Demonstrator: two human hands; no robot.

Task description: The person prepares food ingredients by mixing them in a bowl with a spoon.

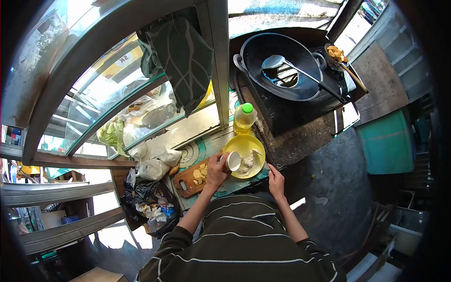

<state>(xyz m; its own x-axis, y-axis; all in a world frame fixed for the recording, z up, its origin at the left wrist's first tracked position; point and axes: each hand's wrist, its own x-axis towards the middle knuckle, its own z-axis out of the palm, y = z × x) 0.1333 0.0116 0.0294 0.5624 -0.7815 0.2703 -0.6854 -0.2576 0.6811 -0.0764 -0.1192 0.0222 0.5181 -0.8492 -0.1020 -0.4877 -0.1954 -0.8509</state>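
Note:
My left hand point(216, 170) is closed around a small white cup point(233, 161), tilted over the left part of a yellow bowl point(258, 145). Pale flour-like mixture point(247, 164) lies in the bowl. At the bowl's lower right, my right hand point(276, 181) is closed on a thin handle point(268, 167); a spoon head point(256, 152) shows inside the bowl, partly in the mixture. Left of the bowl, sliced yellowish pieces point(200, 174) rest on a wooden cutting board point(183, 183). An oil bottle with a green cap point(244, 118) stands just behind the bowl.
A large black wok point(300, 61) with a ladle point(273, 62) sits on the stove at the back right. Beside it, a strainer point(336, 55) holds fried pieces. A glass display case point(155, 101) stands left, above a black rubbish bag point(150, 207).

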